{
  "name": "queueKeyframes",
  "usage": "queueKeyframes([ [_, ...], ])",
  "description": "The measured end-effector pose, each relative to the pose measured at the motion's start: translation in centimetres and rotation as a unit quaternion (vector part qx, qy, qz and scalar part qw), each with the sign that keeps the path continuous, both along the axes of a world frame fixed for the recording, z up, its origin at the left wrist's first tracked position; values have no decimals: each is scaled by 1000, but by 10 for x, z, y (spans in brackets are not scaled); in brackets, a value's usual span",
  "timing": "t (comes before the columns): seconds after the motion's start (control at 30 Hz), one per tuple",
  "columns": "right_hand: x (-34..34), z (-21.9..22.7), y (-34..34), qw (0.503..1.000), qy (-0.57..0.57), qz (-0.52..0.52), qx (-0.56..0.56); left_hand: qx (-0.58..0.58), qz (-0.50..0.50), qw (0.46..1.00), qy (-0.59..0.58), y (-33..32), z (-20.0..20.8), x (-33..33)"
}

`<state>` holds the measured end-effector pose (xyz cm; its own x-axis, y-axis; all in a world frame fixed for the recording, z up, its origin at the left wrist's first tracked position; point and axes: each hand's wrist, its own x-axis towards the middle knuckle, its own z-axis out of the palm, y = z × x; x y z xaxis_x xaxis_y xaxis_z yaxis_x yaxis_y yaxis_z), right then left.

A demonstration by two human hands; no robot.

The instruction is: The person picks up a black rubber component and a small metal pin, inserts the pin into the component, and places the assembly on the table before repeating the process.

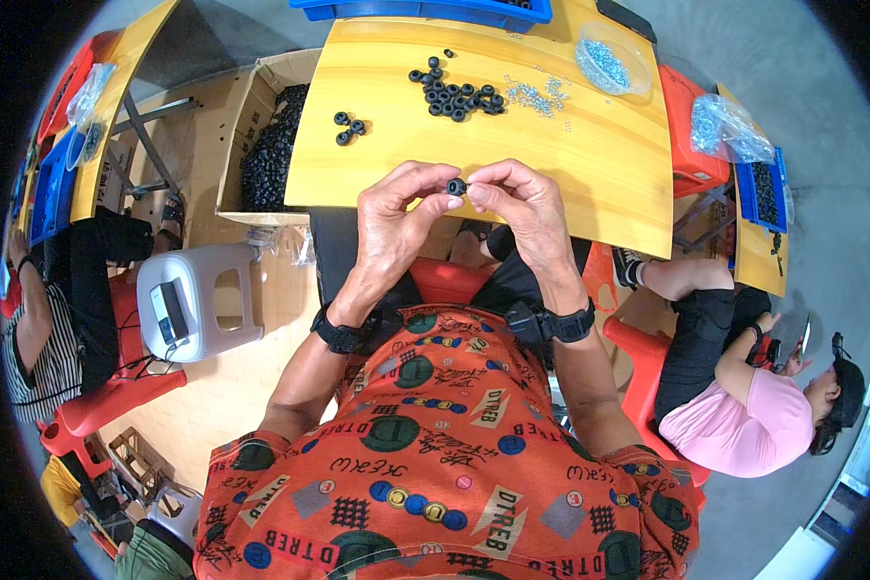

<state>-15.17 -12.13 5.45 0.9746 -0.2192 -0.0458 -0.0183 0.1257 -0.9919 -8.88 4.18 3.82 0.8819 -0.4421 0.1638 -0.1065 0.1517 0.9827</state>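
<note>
Over the near edge of the yellow wood-grain table [590, 184], my left hand [396, 213] pinches a small round black part [456, 187] between thumb and forefinger. The part has a hole facing up. My right hand [524, 205] is closed in a pinch at the part's right side; whether it holds a tiny piece there is hidden by the fingertips. Beyond my hands lies a cluster of similar black parts [459, 101], with a few more black parts [343, 138] to the left. Small shiny metal pieces [539, 97] are scattered right of the cluster.
A clear bowl [604, 66] of metal pieces stands far right; a blue tray [425, 10] sits at the far edge. Left of the table, a cardboard box [232, 164] holds many black parts. A white stool [198, 304] is at left. A person in pink [744, 416] sits at right.
</note>
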Motion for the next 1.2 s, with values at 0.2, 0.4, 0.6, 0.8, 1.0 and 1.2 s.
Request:
queueKeyframes([
  [0.2, 0, 1, 2, 1000, 12, 8, 7, 10, -4, 1000, -17, 2, 2, 1],
  [0.4, -2, 2, 4, 1000, 12, 27, -10, 50, 0, 993, -105, 7, 0, 0],
  [0.6, -5, 2, -1, 997, 16, 71, 14, 47, -40, 994, -88, 12, 1, -1],
  [0.8, -4, 5, -4, 995, 20, 96, 33, 24, -80, 996, 11, 14, 6, -1],
  [1.0, -2, -2, -6, 994, -2, 97, 59, 24, -85, 996, -4, 13, 6, -2],
  [1.2, -2, 6, -6, 989, 15, 123, 77, 22, -49, 993, -102, 11, 9, -3],
])
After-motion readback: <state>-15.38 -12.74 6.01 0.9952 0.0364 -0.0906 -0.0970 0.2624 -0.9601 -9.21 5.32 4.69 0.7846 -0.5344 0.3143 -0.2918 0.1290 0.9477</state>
